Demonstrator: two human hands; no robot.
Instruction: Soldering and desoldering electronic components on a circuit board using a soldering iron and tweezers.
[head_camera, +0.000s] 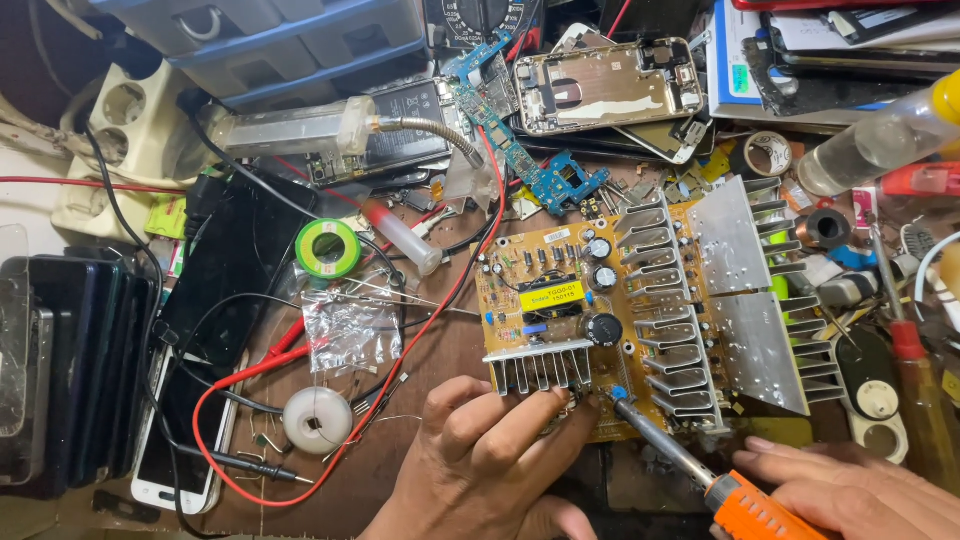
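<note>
Left hand (490, 450) hides circuit board (560, 300) edge.

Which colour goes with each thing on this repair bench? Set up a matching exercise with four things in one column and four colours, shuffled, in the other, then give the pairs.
Things
1. Handle of the soldering iron in the right hand
2. Solder reel left of the circuit board
3. Circuit board that the left hand steadies
4. Finned heat sink on that board

Colours
A. silver
B. orange
C. yellow-brown
D. green

Pairs: 1-B, 2-D, 3-C, 4-A
</note>
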